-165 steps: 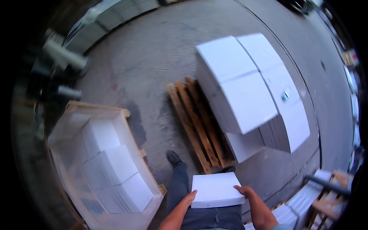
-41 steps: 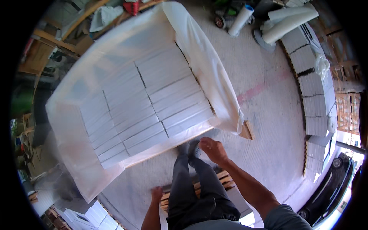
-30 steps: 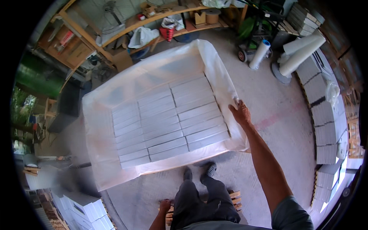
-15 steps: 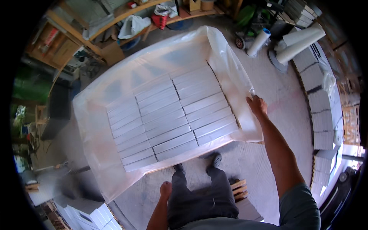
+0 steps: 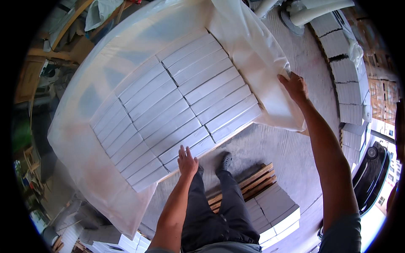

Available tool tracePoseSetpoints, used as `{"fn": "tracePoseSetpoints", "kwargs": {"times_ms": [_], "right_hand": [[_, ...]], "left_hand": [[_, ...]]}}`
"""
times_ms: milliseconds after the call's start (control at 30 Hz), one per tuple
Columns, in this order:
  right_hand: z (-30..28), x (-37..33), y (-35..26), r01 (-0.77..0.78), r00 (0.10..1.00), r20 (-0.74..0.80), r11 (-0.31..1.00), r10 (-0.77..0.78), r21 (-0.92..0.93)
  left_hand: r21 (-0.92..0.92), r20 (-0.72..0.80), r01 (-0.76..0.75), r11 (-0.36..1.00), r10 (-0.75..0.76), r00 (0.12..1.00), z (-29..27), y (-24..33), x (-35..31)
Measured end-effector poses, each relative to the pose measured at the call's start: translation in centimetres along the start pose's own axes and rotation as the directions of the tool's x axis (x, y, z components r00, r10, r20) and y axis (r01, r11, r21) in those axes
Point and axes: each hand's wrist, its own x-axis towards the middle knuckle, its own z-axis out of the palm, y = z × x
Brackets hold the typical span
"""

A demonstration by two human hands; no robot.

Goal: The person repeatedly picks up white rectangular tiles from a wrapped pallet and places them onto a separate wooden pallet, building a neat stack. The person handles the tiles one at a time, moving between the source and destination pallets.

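Note:
In front of me, long white boxes (image 5: 168,103) lie packed in tight rows, forming a flat layer. A large cloudy plastic sheet (image 5: 253,50) rises around their far, left and right sides like a loose bag. At the right, the fingers of my right hand (image 5: 296,87) are closed on the sheet's upper edge. My left hand (image 5: 188,162) is open, its fingers pointing forward over the near edge of the boxes. Whether its fingertips touch a box I cannot tell. It holds nothing.
Behind my legs are a wooden pallet (image 5: 259,181) and a stack of white boxes (image 5: 274,206). More box stacks (image 5: 348,82) line the right side. Rolls of film (image 5: 314,13) are at the far right, wooden shelving at the far left. A dark car (image 5: 371,177) stands at the lower right.
My left hand has come up and forward from beside my leg to the boxes' near edge, its fingers now spread. My right hand keeps hold of the sheet. The view has shifted nearer to the boxes.

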Motion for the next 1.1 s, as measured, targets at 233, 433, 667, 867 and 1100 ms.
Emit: {"fn": "tracePoseSetpoints", "kwargs": {"times_ms": [233, 433, 667, 867, 1100], "right_hand": [[0.1, 0.2, -0.1, -0.017, 1.000, 0.023, 0.999, 0.016, 0.040], [-0.1, 0.3, -0.2, -0.021, 1.000, 0.012, 1.000, 0.021, 0.001], [-0.1, 0.5, 0.1, -0.026, 1.000, 0.014, 1.000, 0.026, 0.007], [0.6, 0.6, 0.4, 0.016, 1.000, -0.012, 0.999, -0.016, 0.032], [0.4, 0.6, 0.3, 0.036, 0.999, -0.010, 0.999, -0.035, 0.024]], "left_hand": [[-0.009, -0.014, 0.013, 1.000, -0.014, 1.000, 1.9, -0.2, 1.3], [0.041, 0.003, -0.033, 0.999, 0.033, 0.999, 1.5, -0.6, 1.3], [-0.022, -0.058, 0.030, 0.999, -0.031, 0.998, -0.4, -0.5, 5.1], [0.132, -0.191, 0.096, 0.987, -0.070, 0.979, -2.8, -2.2, 10.6], [0.178, -0.091, 0.053, 0.983, -0.037, 0.995, -3.0, -3.2, 10.6]]}}
